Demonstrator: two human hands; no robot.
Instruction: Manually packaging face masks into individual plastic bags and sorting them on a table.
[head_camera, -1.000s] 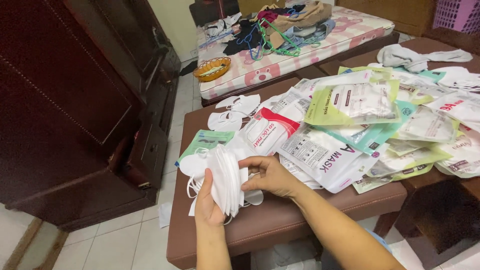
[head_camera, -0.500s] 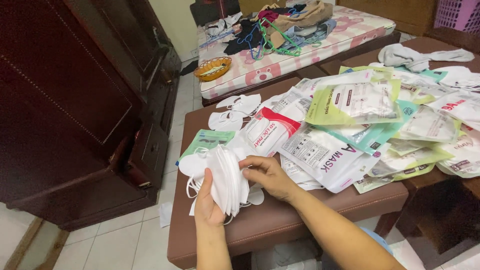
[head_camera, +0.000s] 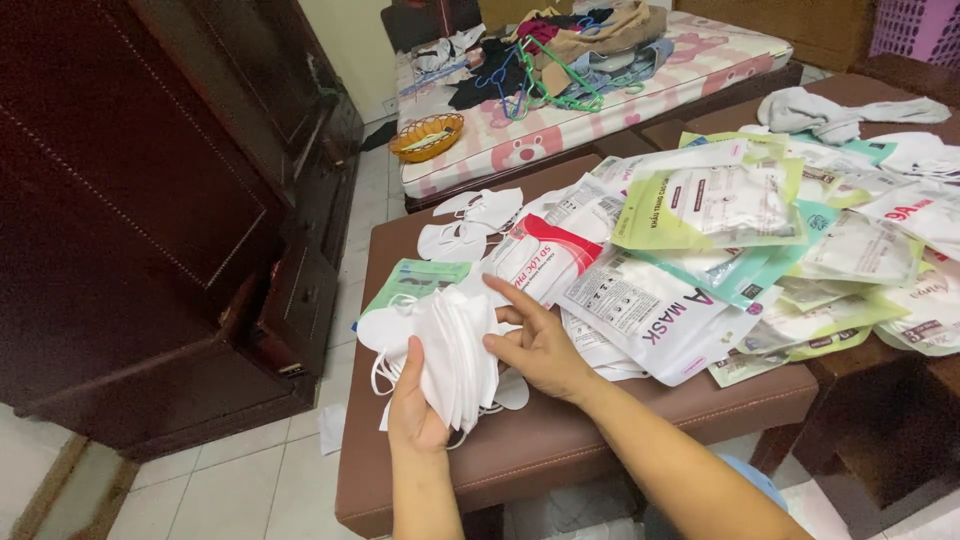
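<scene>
Hands first: our left hand (head_camera: 415, 405) grips a thick stack of white face masks (head_camera: 450, 350) from below, thumb up along the near face and fingers curled behind, so it is closed around the bundle. Our right hand (head_camera: 540, 345) is loosely open, fingers spread, the fingertips resting against the right edge of the stack and holding nothing of its own. To do this well, we judge, the left grip should stay firm near the bottom while the right fingertips square the loose edges, since the ear loops dangling under the stack could snag. The stack stands upright on its edge between both hands, just above the near left part of the brown padded bench (head_camera: 560, 440). A few loose white masks (head_camera: 470, 225) lie flat farther back on the bench, well apart from the hands. Just beside the right hand lies a red and white packet (head_camera: 545, 255), and beyond it a wide heap of mask packets (head_camera: 760, 250) in green, teal and white covers the right side. A dark wooden cabinet (head_camera: 150, 200) stands to the left, and a mattress (head_camera: 620, 100) piled with clothes and hangers sits beyond, with a small yellow basket (head_camera: 427, 137) near its corner.
</scene>
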